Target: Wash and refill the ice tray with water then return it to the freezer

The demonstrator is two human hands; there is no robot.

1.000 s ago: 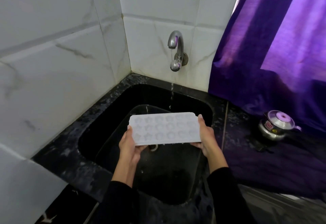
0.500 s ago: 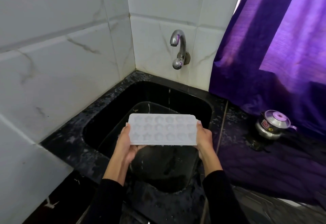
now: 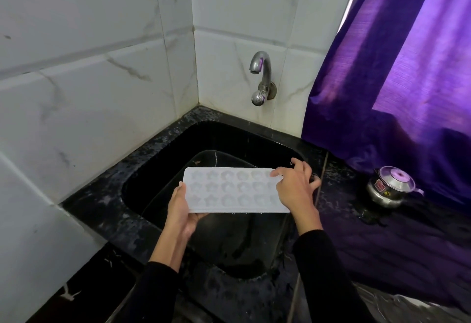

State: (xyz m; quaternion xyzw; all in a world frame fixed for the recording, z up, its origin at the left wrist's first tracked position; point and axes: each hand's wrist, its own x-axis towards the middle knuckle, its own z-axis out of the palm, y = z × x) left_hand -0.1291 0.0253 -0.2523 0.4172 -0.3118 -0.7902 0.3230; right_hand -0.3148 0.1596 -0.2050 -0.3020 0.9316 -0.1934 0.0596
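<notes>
Black bench (image 3: 382,241): wet stone around a dark sink (image 3: 153,170), steel tap (image 3: 261,78) above with no stream visible.
Curtain (image 3: 407,68): purple, right; small steel pot (image 3: 390,187) below it.
Ice tray (image 3: 229,190): white, held level over the sink.
Left hand (image 3: 182,210): grips the tray's left end.
Right hand (image 3: 295,187): fingers spread loosely over the right end.
Progress: whether it holds water I cannot tell; freezer return remains.

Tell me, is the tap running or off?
Off, it seems: no stream falls from the tap toward the tray held over the sink.
</notes>
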